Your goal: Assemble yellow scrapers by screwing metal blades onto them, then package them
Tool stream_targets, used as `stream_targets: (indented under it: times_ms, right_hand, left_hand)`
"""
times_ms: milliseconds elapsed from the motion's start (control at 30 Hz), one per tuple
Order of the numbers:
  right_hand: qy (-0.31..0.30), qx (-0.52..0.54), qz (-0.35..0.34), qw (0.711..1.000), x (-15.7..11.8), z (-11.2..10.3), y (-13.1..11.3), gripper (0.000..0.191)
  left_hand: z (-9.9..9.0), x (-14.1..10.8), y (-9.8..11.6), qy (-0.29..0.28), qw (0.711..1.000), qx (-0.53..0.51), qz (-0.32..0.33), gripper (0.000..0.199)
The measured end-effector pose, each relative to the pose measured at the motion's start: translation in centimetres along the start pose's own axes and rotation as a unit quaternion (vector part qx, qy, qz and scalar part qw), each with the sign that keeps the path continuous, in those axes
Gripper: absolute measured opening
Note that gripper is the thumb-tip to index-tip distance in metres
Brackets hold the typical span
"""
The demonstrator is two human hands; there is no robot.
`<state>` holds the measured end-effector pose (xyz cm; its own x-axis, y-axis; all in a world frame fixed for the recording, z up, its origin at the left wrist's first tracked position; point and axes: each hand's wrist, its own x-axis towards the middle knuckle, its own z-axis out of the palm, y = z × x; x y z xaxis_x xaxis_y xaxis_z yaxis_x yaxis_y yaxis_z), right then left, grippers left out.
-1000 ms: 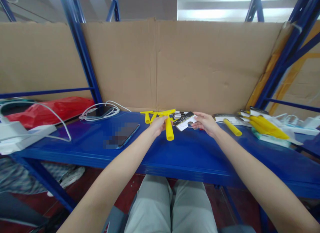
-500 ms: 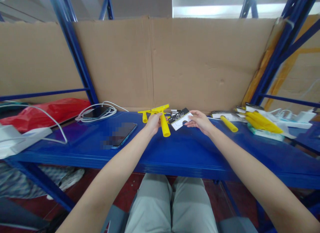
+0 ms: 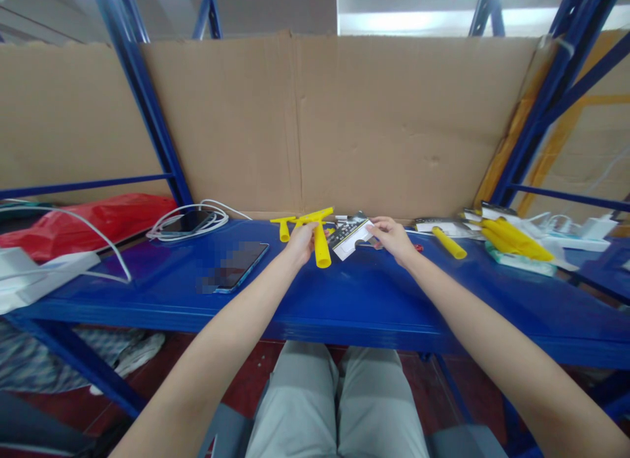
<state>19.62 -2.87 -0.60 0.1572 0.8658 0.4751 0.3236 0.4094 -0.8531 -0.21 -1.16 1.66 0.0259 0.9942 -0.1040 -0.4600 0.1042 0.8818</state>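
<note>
My left hand (image 3: 300, 243) is closed around a yellow T-shaped tool (image 3: 322, 249) that looks like a small squeegee, its hollow handle end facing me. Between the thumb and fingers of my right hand (image 3: 392, 239) is a black-and-white printed card (image 3: 347, 240) with a curved cutout. The card slants right beside the yellow handle; whether they touch I cannot tell. Behind my left hand lies a second yellow T-shaped tool (image 3: 284, 230). A small red item (image 3: 418, 248) shows by my right wrist, mostly hidden.
On the blue table (image 3: 339, 307) a phone (image 3: 241, 268) lies to the left, near coiled white cable (image 3: 221, 216) and a red bag (image 3: 98, 222). Rightward are a yellow tube (image 3: 449, 243), more yellow pieces (image 3: 516, 240) and printed cards (image 3: 443, 227). Cardboard (image 3: 384, 123) stands behind.
My right hand has shifted slightly left, and the card has tilted so its face looks narrower. The small red item now shows by my right wrist. My left hand keeps its hold.
</note>
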Motion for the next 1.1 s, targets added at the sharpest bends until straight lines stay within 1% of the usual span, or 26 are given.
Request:
stream_targets:
  times_ms: [67, 133, 200, 267, 333, 433, 500, 600, 700, 767, 867, 933, 1100]
  right_hand:
    - [0.018, -0.044, -0.083, 0.995, 0.3, -0.2, 0.5, 0.029]
    - [0.021, -0.066, -0.137, 0.988, 0.5, -0.3, 0.7, 0.031]
    - [0.012, -0.078, -0.160, 0.984, 0.7, -0.4, 0.8, 0.033]
    - [0.004, -0.086, -0.163, 0.983, 0.8, -0.3, 0.8, 0.036]
    - [0.000, -0.080, -0.147, 0.986, 0.8, -0.3, 0.8, 0.040]
    - [-0.017, -0.044, -0.095, 0.994, 0.7, -0.2, 0.6, 0.046]
    - [-0.029, -0.011, -0.063, 0.998, 0.6, -0.3, 0.4, 0.048]
    - [-0.038, 0.048, -0.036, 0.997, 0.4, -0.2, -0.1, 0.048]
    - [-0.056, 0.100, -0.011, 0.993, 0.1, 0.0, -0.3, 0.047]
    - [-0.068, 0.127, 0.007, 0.989, -0.1, 0.3, -0.3, 0.047]
    - [-0.083, 0.155, 0.024, 0.984, -0.5, 0.8, -0.4, 0.046]
    - [-0.084, 0.159, 0.030, 0.983, -0.7, 1.1, -0.5, 0.044]
    - [-0.076, 0.155, 0.048, 0.984, -1.1, 1.4, -1.1, 0.039]
  left_hand:
    - [-0.1, 0.1, 0.0, -0.003, 1.000, -0.001, -0.001, 0.029]
    - [-0.1, 0.2, 0.0, -0.006, 1.000, -0.006, -0.002, 0.029]
    - [-0.2, 0.4, -0.1, -0.008, 1.000, -0.014, 0.000, 0.030]
    - [-0.3, 0.6, -0.1, -0.008, 1.000, -0.014, 0.000, 0.030]
    - [-0.4, 0.7, -0.1, -0.009, 1.000, -0.014, 0.002, 0.028]
    - [-0.6, 0.8, -0.1, 0.006, 1.000, -0.017, 0.012, 0.024]
    - [-0.7, 1.0, 0.1, 0.036, 0.999, -0.014, 0.021, 0.021]
    - [-1.0, 1.3, 0.5, 0.089, 0.995, -0.024, 0.041, 0.019]
    - [-1.0, 1.5, 0.5, 0.108, 0.992, -0.036, 0.058, 0.019]
    - [-1.0, 1.6, 0.3, 0.099, 0.992, -0.038, 0.062, 0.020]
    - [-0.9, 1.8, -0.2, 0.067, 0.995, -0.042, 0.067, 0.021]
    - [-1.0, 1.9, -0.5, 0.044, 0.996, -0.043, 0.065, 0.022]
    - [-0.9, 2.0, -1.0, 0.011, 0.998, -0.041, 0.044, 0.026]
